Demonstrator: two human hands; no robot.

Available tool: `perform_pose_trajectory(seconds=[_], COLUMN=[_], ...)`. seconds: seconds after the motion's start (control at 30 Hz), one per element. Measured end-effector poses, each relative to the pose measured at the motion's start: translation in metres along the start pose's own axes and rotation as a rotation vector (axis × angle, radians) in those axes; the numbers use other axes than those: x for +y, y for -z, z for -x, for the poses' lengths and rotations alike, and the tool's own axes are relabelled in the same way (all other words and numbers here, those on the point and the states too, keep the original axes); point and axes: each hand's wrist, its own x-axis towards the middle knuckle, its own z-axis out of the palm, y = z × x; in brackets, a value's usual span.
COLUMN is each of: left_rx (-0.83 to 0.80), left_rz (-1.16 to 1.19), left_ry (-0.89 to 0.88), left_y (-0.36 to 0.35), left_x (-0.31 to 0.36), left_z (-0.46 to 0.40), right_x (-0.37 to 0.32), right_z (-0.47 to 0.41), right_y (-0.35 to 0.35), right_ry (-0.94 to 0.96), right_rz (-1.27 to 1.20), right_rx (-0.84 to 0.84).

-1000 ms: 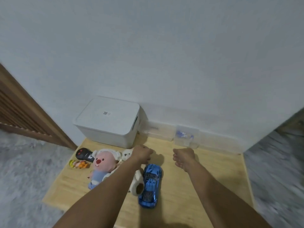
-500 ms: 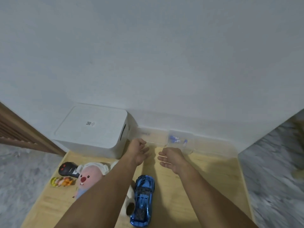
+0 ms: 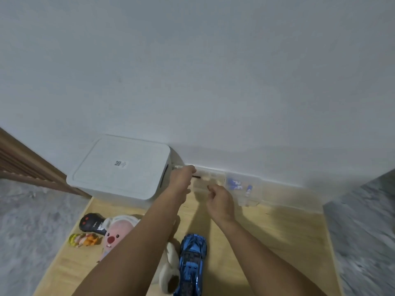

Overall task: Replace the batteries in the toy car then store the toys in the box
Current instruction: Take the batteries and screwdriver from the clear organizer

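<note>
A shiny blue toy car [image 3: 192, 263] lies on the wooden table [image 3: 267, 242] between my forearms. The white lidded storage box [image 3: 121, 167] stands at the back left against the wall. Beside it runs a clear plastic organiser [image 3: 254, 189] holding blue batteries [image 3: 234, 184]. My left hand [image 3: 181, 178] is curled over the organiser's left end, and a short dark rod [image 3: 196, 176] pokes out beside it. Motion blur hides whether that hand grips it. My right hand [image 3: 220, 199] hovers in front of the organiser, fingers curled, nothing visible in it.
A black remote [image 3: 92, 224], a pink plush [image 3: 116, 233], a small orange-and-yellow figure [image 3: 83, 240] and a white plush [image 3: 168, 268] lie at the table's left and middle. Grey carpet surrounds the table. A wooden slatted panel [image 3: 25, 167] stands at far left.
Both hands have moved forward from above the car to the clear organiser at the wall. The left hand now reaches its left end. The view has tilted and come closer.
</note>
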Motion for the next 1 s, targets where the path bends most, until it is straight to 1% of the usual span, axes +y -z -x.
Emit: perform_pose_trajectory(seconds=[0.1,0.17,0.23,0.33,0.4,0.77,0.93,1.0], left_rx=[0.042,0.060,0.089,0.090,0.106,0.135,0.170,0.184], left_rz=[-0.185,-0.316,-0.416,-0.596,-0.671,-0.717,-0.766,-0.830], left_ry=[-0.181,-0.261,-0.325,-0.432,-0.479,-0.541,-0.605,-0.644], left_y=[0.003,0.004,0.006,0.009,0.011,0.021,0.018,0.017], left_x=[0.002,0.003,0.004,0.002,0.000,-0.002,-0.001,-0.003], left_z=[-0.005,-0.003,-0.004,-0.006,-0.008,-0.014,-0.017,-0.019], right_x=[-0.010,-0.018,-0.026,-0.037,-0.041,-0.043,-0.037,-0.028], right_z=[-0.009,-0.021,-0.032,-0.047,-0.056,-0.086,-0.084,-0.076], right_y=[-0.003,-0.006,-0.010,-0.015,-0.019,-0.041,-0.041,-0.035], right_ry=[0.170,0.213,0.201,0.162,0.154,0.157,0.109,0.163], right_rz=[0.186,0.268,0.315,0.414,0.478,0.612,0.540,0.460], right_rx=[-0.009,-0.075,-0.161,-0.298,-0.328,-0.185,-0.163,-0.116])
